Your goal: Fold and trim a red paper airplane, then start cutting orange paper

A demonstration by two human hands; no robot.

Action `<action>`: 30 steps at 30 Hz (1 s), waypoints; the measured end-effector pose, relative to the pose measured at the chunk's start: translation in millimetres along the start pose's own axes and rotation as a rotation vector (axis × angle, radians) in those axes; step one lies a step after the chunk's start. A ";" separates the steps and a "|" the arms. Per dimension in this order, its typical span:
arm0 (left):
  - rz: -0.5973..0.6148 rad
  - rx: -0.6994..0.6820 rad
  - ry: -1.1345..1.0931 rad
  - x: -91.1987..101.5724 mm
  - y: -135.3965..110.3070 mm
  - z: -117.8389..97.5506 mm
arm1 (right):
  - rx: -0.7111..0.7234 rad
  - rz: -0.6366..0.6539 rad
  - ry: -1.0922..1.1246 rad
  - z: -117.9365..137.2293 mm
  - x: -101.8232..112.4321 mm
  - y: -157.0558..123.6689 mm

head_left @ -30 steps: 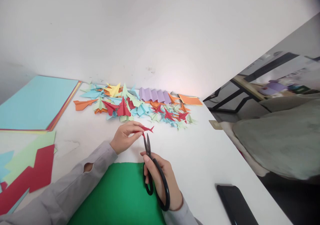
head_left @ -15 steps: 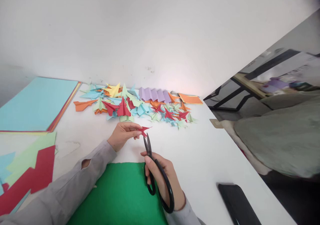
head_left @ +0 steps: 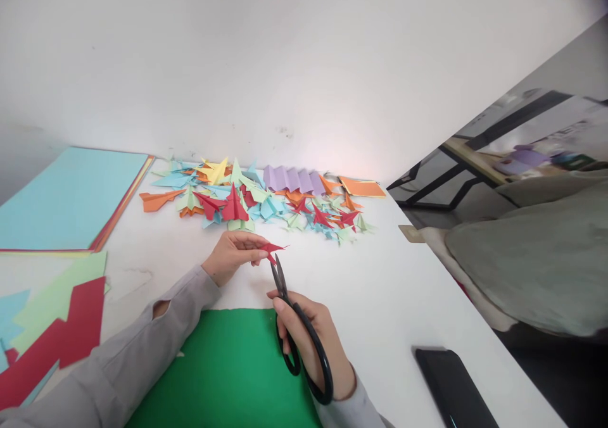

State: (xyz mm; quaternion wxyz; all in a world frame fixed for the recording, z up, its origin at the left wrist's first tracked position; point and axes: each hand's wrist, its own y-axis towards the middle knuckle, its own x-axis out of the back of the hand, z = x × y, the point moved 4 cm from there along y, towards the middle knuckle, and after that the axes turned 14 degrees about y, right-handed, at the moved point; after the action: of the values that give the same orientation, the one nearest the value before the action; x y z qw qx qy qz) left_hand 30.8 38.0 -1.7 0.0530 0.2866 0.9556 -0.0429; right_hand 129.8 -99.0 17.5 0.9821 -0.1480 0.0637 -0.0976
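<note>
Centrally, 2 bare hands meet over a white table [head_left: 380, 289]. The left hand [head_left: 235, 256], left of the frame's centre, has its thumb and fingers pinched together on a folded red paper piece [head_left: 270, 248], which lies just below the centre of the frame with its pointed end toward the right. The right hand [head_left: 327, 336], at lower centre, is wrapped around the black handles of a pair of scissors [head_left: 281, 282]; the 2 blades point upward and stand slightly apart, their tips at the paper's lower point. Whether blade and paper touch cannot be told. Below both hands, a green sheet [head_left: 228, 365] extends to the bottom edge. Across the upper middle runs a pile of small folded papers [head_left: 235, 205] in several colours, with a pleated purple strip [head_left: 292, 180] along its back. A stack topped by light blue paper [head_left: 71, 194] occupies the left; red paper [head_left: 85, 323] lies at lower left, and a black phone-like object [head_left: 451, 387] at lower right.
</note>
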 end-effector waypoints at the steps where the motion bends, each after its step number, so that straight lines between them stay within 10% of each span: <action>1: 0.005 -0.002 0.001 0.1 0.2 -0.1 | -0.003 0.001 -0.001 -0.2 0.1 0.0; 30: 0.033 -0.001 0.049 3.6 1.0 -2.3 | -0.006 0.008 -0.051 1.0 -1.6 -4.3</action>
State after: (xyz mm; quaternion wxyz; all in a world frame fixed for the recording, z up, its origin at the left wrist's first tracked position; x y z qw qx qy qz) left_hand 28.2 41.1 0.1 0.0303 0.3033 0.9518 -0.0343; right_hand 127.7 -102.5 19.9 0.9834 -0.1529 0.0393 -0.0898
